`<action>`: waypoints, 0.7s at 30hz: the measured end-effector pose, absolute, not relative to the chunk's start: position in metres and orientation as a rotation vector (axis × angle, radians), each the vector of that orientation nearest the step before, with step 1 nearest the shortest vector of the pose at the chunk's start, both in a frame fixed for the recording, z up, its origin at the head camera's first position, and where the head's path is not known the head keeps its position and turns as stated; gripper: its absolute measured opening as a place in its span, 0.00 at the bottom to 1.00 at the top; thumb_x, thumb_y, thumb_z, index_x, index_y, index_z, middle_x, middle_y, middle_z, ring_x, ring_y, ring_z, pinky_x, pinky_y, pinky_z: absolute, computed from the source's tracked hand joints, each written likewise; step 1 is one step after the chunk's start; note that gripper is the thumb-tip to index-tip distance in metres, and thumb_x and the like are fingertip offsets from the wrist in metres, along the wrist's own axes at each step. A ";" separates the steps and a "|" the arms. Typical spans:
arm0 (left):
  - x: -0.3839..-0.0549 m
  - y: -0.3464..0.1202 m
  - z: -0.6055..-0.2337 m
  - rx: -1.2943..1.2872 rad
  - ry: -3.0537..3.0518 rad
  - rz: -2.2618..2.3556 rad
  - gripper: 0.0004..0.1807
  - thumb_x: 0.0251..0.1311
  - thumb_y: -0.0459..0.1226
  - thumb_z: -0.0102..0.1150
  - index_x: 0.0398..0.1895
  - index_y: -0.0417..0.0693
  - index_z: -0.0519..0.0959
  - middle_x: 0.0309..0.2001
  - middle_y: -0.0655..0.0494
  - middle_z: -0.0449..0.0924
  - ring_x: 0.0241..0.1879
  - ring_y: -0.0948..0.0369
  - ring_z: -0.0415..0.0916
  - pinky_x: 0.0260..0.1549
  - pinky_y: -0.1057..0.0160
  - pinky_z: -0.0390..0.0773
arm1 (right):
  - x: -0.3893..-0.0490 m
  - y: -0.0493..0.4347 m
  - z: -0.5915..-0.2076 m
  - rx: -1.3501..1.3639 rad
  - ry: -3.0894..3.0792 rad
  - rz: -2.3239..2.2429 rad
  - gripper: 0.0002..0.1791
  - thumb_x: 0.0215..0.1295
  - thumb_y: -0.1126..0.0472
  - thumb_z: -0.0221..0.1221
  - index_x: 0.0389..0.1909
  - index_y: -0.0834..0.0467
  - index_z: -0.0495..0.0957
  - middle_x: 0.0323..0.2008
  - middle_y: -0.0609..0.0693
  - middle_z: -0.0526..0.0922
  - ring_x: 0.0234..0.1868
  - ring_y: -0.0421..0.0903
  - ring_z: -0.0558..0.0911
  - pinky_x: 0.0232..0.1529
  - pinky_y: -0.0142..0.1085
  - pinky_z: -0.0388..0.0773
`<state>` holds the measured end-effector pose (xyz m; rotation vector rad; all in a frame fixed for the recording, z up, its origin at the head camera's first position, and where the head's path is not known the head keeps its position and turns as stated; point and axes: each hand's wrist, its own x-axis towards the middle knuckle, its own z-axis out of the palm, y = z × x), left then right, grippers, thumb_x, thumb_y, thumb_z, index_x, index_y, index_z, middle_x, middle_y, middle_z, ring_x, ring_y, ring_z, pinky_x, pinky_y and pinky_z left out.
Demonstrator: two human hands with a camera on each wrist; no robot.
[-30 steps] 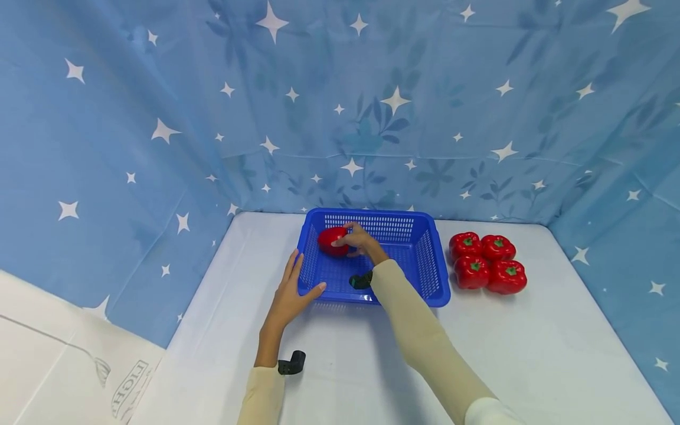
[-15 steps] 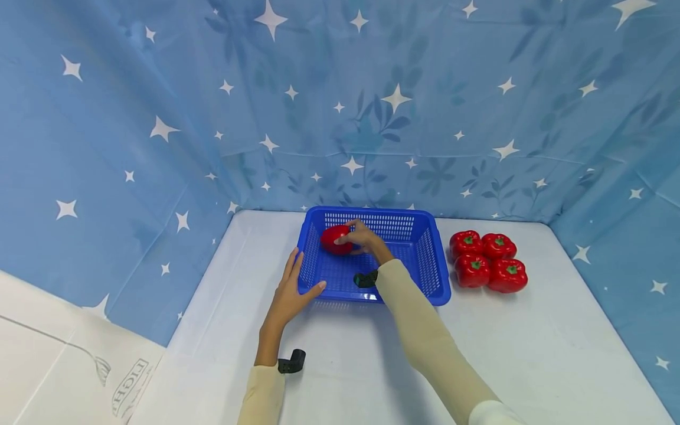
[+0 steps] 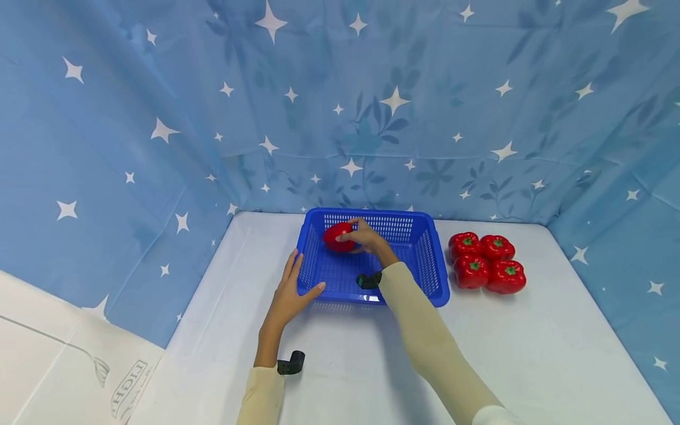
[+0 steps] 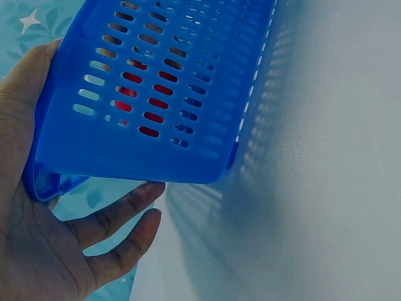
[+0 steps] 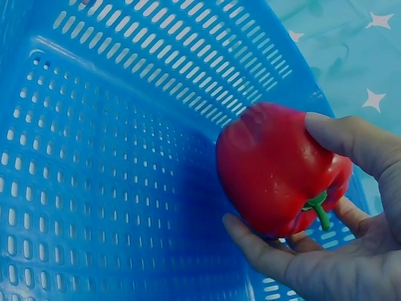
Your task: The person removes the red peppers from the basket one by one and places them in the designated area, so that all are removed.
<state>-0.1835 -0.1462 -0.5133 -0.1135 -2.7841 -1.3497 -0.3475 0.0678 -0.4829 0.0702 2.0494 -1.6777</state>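
Observation:
A red bell pepper (image 5: 269,166) with a short green stem is held by my right hand (image 3: 368,238), its thumb on one side and fingers on the other. Hand and pepper are inside the blue plastic basket (image 3: 395,300), near its back left corner. In the right wrist view the slotted basket floor lies beside the pepper. My left hand (image 3: 287,298) rests at the basket's front left corner with fingers spread, its thumb by the front rim. In the left wrist view two fingers (image 4: 128,251) stretch below the corner, and red shows through the slots.
Several more red bell peppers (image 3: 471,271) stand in a tight cluster right of the basket, green stems up. All this sits on a white-covered table (image 3: 558,354). A blue star-patterned curtain (image 3: 319,130) hangs behind and along both sides.
The right hand and the pepper it holds have shifted slightly right and up inside the basket. The left hand, basket and clustered peppers stay where they were.

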 end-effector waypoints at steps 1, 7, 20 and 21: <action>-0.183 -0.146 -0.514 -0.112 -2.785 -1.350 0.55 0.54 0.66 0.60 0.79 0.59 0.45 0.79 0.70 0.33 0.77 0.46 0.45 0.65 0.33 0.59 | -0.347 0.068 -0.483 0.070 2.047 -1.685 0.41 0.59 0.66 0.66 0.69 0.56 0.54 0.72 0.63 0.54 0.70 0.67 0.62 0.59 0.59 0.74; -0.183 -0.146 -0.515 -0.121 -2.777 -1.346 0.55 0.54 0.66 0.60 0.79 0.58 0.45 0.80 0.67 0.33 0.77 0.45 0.45 0.65 0.33 0.59 | -0.345 0.072 -0.481 0.057 2.039 -1.720 0.40 0.59 0.66 0.65 0.68 0.56 0.54 0.71 0.63 0.55 0.70 0.67 0.63 0.57 0.58 0.75; -0.182 -0.146 -0.512 -0.128 -2.793 -1.339 0.55 0.55 0.65 0.60 0.79 0.58 0.45 0.79 0.70 0.31 0.78 0.47 0.43 0.66 0.34 0.58 | -0.344 0.085 -0.469 0.038 2.047 -1.800 0.39 0.59 0.63 0.66 0.69 0.53 0.57 0.72 0.60 0.57 0.70 0.64 0.63 0.62 0.60 0.71; -0.182 -0.145 -0.512 -0.127 -2.792 -1.340 0.55 0.55 0.64 0.60 0.79 0.58 0.45 0.79 0.69 0.32 0.78 0.46 0.43 0.66 0.33 0.58 | -0.344 0.087 -0.469 0.033 2.042 -1.811 0.39 0.59 0.63 0.66 0.69 0.53 0.58 0.72 0.60 0.57 0.70 0.64 0.63 0.62 0.60 0.71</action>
